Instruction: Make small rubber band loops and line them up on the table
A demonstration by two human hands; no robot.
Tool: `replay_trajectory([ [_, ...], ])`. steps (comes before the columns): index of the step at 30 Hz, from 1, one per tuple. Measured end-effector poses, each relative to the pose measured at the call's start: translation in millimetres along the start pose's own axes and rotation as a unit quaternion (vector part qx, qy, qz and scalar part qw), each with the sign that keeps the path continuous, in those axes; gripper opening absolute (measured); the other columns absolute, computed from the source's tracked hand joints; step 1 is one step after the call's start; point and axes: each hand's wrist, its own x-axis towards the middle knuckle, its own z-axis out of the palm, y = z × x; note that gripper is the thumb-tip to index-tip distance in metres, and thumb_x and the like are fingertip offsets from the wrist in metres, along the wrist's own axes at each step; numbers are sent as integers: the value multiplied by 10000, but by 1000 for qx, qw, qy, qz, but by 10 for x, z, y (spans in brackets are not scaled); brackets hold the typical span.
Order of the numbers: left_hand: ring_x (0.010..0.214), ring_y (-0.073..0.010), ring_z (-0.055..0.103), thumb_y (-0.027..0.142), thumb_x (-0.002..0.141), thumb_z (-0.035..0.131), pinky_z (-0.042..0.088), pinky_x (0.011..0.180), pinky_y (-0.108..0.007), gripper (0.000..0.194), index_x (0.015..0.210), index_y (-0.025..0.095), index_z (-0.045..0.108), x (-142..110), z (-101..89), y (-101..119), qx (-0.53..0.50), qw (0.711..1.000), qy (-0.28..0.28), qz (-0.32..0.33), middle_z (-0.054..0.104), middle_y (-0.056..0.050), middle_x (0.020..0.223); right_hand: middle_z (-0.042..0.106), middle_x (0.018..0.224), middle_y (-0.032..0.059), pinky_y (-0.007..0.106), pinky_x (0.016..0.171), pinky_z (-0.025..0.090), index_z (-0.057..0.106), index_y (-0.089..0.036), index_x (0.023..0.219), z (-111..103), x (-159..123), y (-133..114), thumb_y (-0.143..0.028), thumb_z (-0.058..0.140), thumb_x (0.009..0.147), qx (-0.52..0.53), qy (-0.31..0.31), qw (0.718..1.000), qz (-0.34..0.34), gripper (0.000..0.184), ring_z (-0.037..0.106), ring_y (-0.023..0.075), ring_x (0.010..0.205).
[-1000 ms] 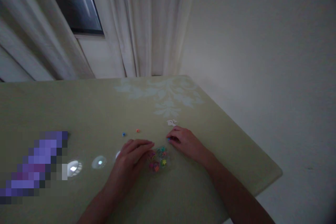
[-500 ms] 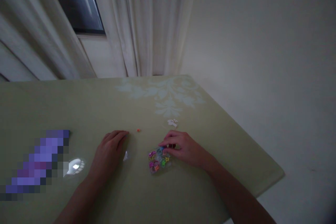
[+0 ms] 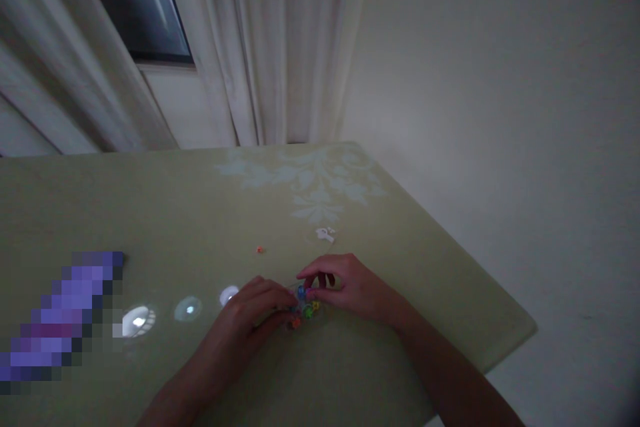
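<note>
A small see-through case (image 3: 305,310) lies on the table between my hands. Bright little pieces in it look like rings or charms in blue, green, yellow and orange. My left hand (image 3: 255,310) is closed on the left side of this case, its fingertips covering part of the contents. At the upper right edge is my right hand (image 3: 335,283), its thumb and fingers bent close together over the pieces. Whatever it pinches is too small and dark to make out. A tiny orange piece (image 3: 259,249) sits apart, beyond my left hand.
White small pieces (image 3: 325,234) lie just past my right hand. On the left is a blurred-out purple object (image 3: 65,313). The pale green table (image 3: 165,213) has light reflections on it. Curtains (image 3: 265,47) hang behind it, with a wall (image 3: 475,113) to the right.
My left hand has moved right, from bare table onto the left side of the case. My right hand stays at the upper edge, its fingertips shifted slightly. The view has shifted a little.
</note>
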Motion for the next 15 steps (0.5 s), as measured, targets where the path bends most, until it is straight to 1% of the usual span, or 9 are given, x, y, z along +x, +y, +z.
replay_trajectory([
  [3, 1039, -210, 731, 278, 1004, 680, 603, 892, -311, 148, 1067, 342, 798, -13, 31, -39, 0, 999, -34, -17, 792, -25, 1120, 796, 990, 36, 265, 763, 519, 779, -229, 1218, -13, -8, -19, -266, 753, 936, 10, -4, 1000, 7, 286, 673, 155, 802],
  [7, 1094, -224, 715, 287, 995, 688, 599, 939, -341, 206, 1171, 355, 771, -27, 34, -51, 1, 999, -19, -48, 754, -34, 1206, 801, 1010, 27, 258, 773, 525, 754, -235, 1262, -43, -27, -49, -266, 752, 943, 45, -60, 997, 2, 320, 687, 150, 820],
  [8, 1118, -236, 705, 304, 981, 706, 596, 958, -359, 233, 1205, 349, 754, -29, 38, -36, 5, 998, -13, -54, 742, -42, 1231, 800, 1006, 25, 259, 770, 523, 753, -237, 1261, -58, -24, -37, -272, 758, 940, 47, -65, 997, 5, 323, 686, 151, 819],
  [9, 1149, -252, 690, 324, 962, 732, 592, 980, -385, 281, 1242, 344, 734, -31, 45, -18, 13, 998, -11, -58, 728, -51, 1264, 795, 994, 25, 261, 757, 518, 757, -234, 1243, -76, -15, -10, -276, 759, 938, 41, -55, 998, 11, 307, 680, 151, 810],
  [10, 1187, -272, 668, 345, 936, 762, 583, 1007, -417, 351, 1283, 341, 709, -34, 58, 2, 24, 998, -10, -61, 710, -62, 1304, 786, 978, 26, 264, 738, 512, 764, -226, 1212, -95, -1, 33, -276, 755, 938, 29, -27, 999, 18, 278, 667, 151, 793],
  [12, 1242, -312, 624, 382, 881, 818, 565, 1044, -481, 514, 1365, 339, 653, -44, 96, 32, 52, 997, -11, -60, 674, -80, 1377, 757, 959, 40, 273, 707, 501, 768, -202, 1138, -131, 46, 163, -265, 722, 952, -7, 76, 996, 37, 201, 633, 153, 768],
  [13, 1263, -328, 603, 395, 863, 833, 559, 1054, -506, 579, 1401, 342, 626, -50, 120, 38, 65, 996, -14, -59, 656, -86, 1410, 739, 974, 49, 285, 718, 511, 760, -195, 1125, -143, 76, 244, -260, 715, 952, -30, 130, 990, 44, 190, 628, 158, 775],
  [14, 1278, -340, 587, 406, 849, 843, 555, 1058, -525, 632, 1430, 345, 603, -56, 145, 36, 76, 995, -17, -57, 641, -91, 1437, 723, 1020, 62, 306, 763, 527, 749, -196, 1130, -149, 106, 328, -266, 731, 940, -62, 178, 981, 52, 203, 636, 169, 813],
  [15, 1293, -350, 572, 411, 839, 849, 551, 1064, -540, 675, 1455, 348, 581, -62, 171, 28, 84, 995, -19, -57, 624, -95, 1463, 705, 1085, 79, 338, 840, 540, 739, -203, 1140, -149, 135, 411, -282, 759, 920, -99, 216, 970, 56, 234, 651, 193, 901],
])
